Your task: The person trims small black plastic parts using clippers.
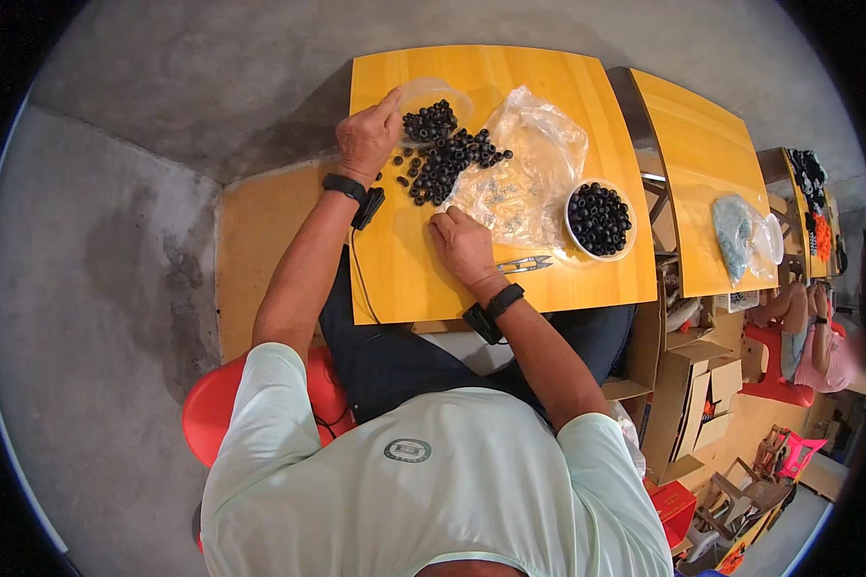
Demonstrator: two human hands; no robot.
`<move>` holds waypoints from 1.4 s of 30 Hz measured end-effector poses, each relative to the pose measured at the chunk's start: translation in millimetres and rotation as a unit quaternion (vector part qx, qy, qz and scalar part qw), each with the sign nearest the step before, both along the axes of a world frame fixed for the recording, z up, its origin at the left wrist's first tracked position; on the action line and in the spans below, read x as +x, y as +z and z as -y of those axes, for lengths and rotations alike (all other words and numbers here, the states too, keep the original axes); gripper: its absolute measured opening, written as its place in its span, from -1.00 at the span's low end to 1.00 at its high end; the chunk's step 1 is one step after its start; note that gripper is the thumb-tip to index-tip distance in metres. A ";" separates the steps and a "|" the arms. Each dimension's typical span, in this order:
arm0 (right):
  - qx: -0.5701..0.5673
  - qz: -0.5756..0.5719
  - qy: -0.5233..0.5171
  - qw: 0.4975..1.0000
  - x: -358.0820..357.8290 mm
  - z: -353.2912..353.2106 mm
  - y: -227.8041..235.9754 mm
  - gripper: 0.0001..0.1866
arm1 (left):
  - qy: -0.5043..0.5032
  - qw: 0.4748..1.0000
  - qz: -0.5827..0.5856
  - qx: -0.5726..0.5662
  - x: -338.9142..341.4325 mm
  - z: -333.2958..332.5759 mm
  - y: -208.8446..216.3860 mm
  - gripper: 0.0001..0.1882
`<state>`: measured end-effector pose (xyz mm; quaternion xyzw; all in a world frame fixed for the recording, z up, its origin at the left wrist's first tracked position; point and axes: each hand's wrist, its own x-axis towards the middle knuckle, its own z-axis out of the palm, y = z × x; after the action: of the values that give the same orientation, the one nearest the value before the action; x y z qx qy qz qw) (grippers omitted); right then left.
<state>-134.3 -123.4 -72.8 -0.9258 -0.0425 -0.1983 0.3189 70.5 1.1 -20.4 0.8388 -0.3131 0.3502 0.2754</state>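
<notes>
At the far left of the yellow table (394,279), my left hand (369,135) is closed on the rim of a clear plastic bowl (457,99). The bowl is tilted, with black beads (429,122) in it. More loose black beads (440,173) spill from its mouth across the table and onto the clear plastic bag (520,188). My right hand (464,242) rests nearer me at the bag's left edge, its fingers curled together; whatever they may pinch is hidden. Just right of this hand lie metal thread snips (524,263).
A white round tub (599,219) full of black beads stands at the table's right. Another yellow table (707,173) beyond carries a bag (731,236) of greyish-blue pieces. Open cardboard boxes (688,409) stand below right. A seated person (818,346) is at far right.
</notes>
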 end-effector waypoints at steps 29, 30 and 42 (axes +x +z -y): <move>0.007 -0.001 0.007 1.000 0.3 1.3 -1.5 -0.88 | -0.042 0.993 0.101 0.035 -15.7 -1.3 23.0 -0.58; 0.007 -0.003 0.005 1.000 0.3 1.0 -1.0 -0.88 | -0.055 0.992 0.106 0.032 -17.8 -3.2 24.3 -0.57; 0.025 -0.011 -0.026 0.999 2.5 -0.4 -2.4 -0.87 | -0.087 0.992 0.081 0.030 -45.5 -15.9 34.4 -0.57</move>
<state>-131.8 -123.0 -75.2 -0.9206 -0.0100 -0.1971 0.3370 25.0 17.0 14.0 0.7851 -0.4161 0.3823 0.2536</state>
